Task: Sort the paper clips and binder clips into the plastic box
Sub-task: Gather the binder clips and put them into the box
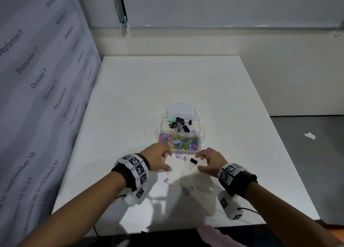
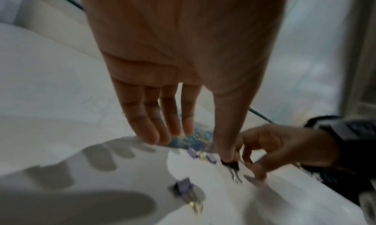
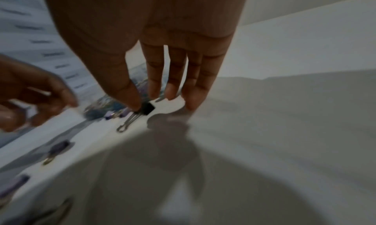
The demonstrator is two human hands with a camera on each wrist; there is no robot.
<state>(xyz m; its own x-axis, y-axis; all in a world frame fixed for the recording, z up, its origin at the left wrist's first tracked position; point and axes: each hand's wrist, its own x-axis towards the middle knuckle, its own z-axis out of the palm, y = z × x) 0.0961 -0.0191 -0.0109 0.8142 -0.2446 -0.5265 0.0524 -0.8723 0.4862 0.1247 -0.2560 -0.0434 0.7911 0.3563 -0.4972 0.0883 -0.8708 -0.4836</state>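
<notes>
A clear plastic box (image 1: 202,133) sits mid-table. Its far compartment holds black and mint binder clips (image 1: 179,123); the near one holds coloured paper clips (image 1: 179,141). Loose binder clips lie in front of it: two purple ones (image 1: 181,156), a black one (image 1: 193,161), and another purple one (image 1: 166,181). My left hand (image 1: 167,162) hovers with straight fingers (image 2: 171,115) left of the purple pair and holds nothing. My right hand (image 1: 198,162) hangs empty just right of the black clip (image 3: 148,109), thumb tip beside it.
One more clip (image 1: 188,190) lies in shadow nearer the front edge, and a gold handle (image 1: 168,172) shows by my left thumb. A printed calendar panel (image 1: 37,79) walls off the left side. A scrap of white paper (image 1: 310,135) lies on the floor to the right.
</notes>
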